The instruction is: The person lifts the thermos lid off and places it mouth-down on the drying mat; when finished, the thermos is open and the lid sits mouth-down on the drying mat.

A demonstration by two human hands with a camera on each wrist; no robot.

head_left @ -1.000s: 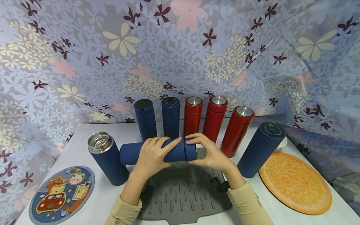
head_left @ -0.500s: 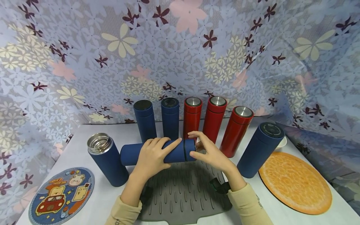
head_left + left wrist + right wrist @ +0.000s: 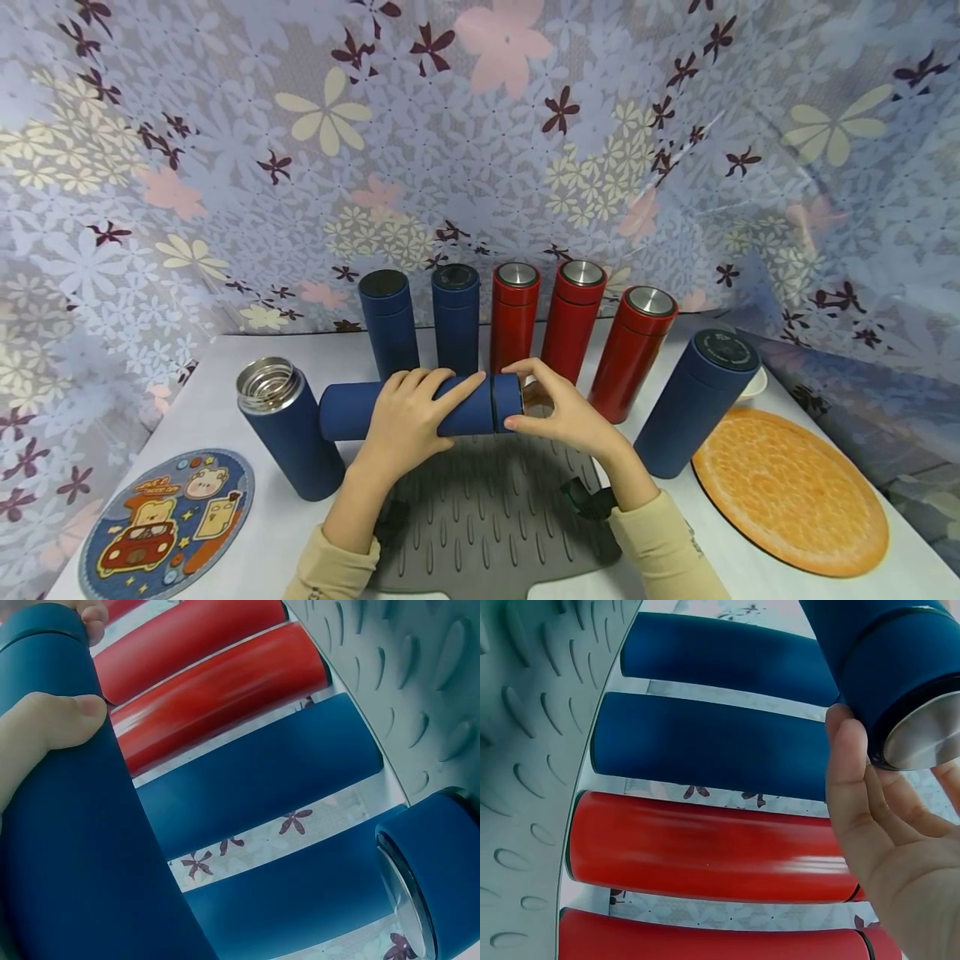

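A blue thermos flask [image 3: 468, 412] was held sideways above the grey textured mat [image 3: 480, 508], its base jutting out past the left hand [image 3: 408, 417], which gripped the body. The right hand [image 3: 564, 412] pinched the flask's lid [image 3: 507, 403] between thumb and fingertips, palm clear of it.

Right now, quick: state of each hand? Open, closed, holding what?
Left hand: closed, holding the horizontal blue bottle around its body.
Right hand: closed, pinching the same bottle by its seamed end.
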